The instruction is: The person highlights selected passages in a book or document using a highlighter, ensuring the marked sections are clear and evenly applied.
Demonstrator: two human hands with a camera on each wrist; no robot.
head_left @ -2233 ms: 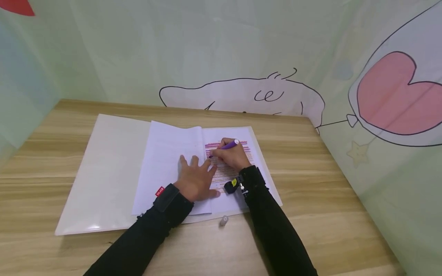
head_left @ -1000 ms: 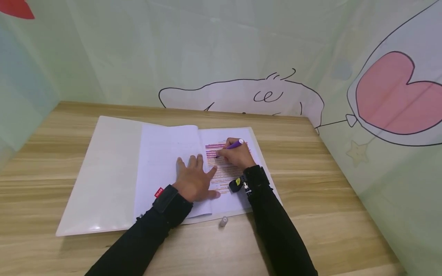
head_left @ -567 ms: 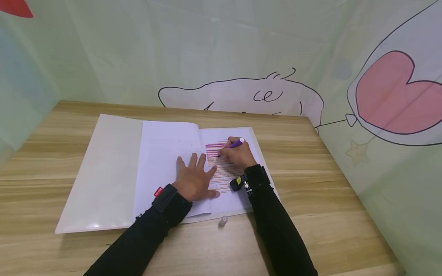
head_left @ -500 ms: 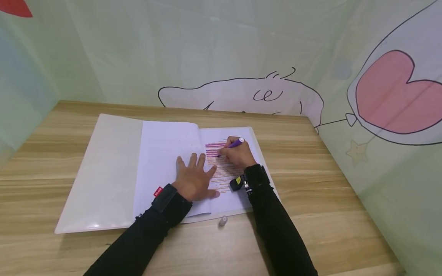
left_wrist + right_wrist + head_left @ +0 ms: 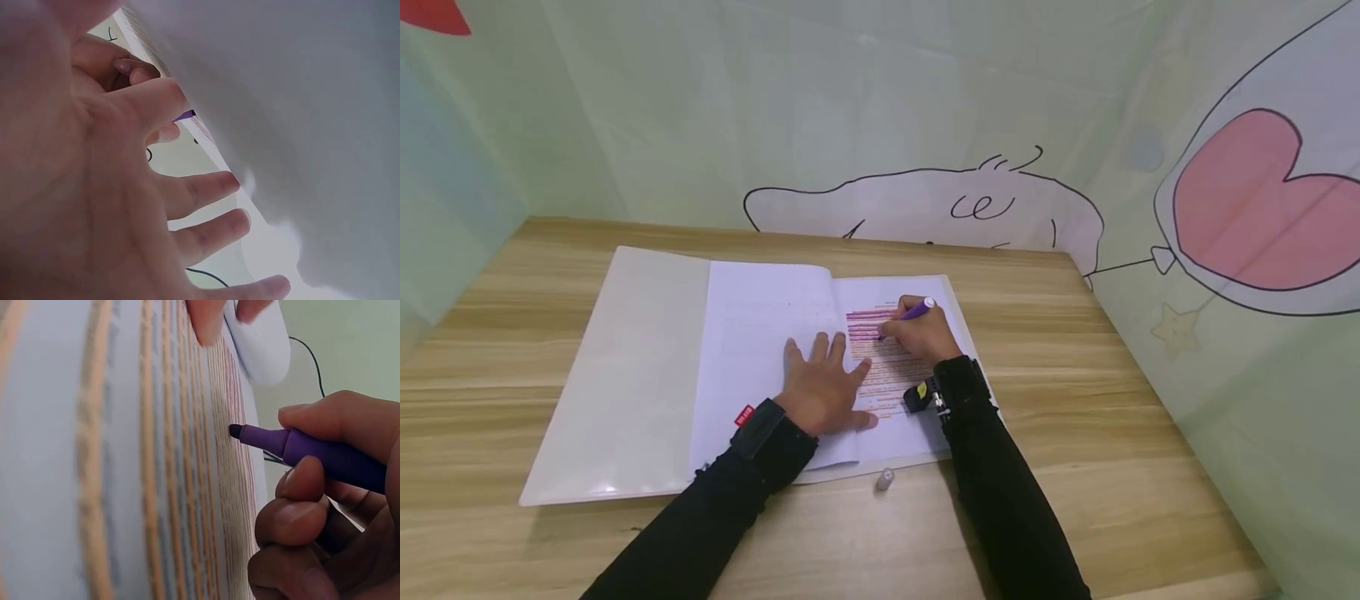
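A purple highlighter (image 5: 917, 309) is pinched in my right hand (image 5: 928, 335), tilted, its dark tip down at the lines of text. In the right wrist view the highlighter (image 5: 331, 459) meets the printed page (image 5: 128, 456), where orange stripes run under the text and pink-purple ones lie farther off. My left hand (image 5: 822, 390) rests with spread fingers on the left page (image 5: 760, 333), beside the fold. In the left wrist view the palm of this hand (image 5: 125, 162) shows, fingers straight. Both pages belong to an open booklet inside a white cover (image 5: 632, 375).
A small grey pen cap (image 5: 884, 479) lies on the wooden table (image 5: 1075, 400) in front of the booklet. A wrist camera (image 5: 917, 396) hangs over the right page. Behind the table stands a pale green wall cloth (image 5: 865, 92) with printed drawings.
The right hand first moves from the lines' left end toward the right, then creeps slowly rightward with the highlighter. The left page has flattened farther to the left. The left hand hardly moves.
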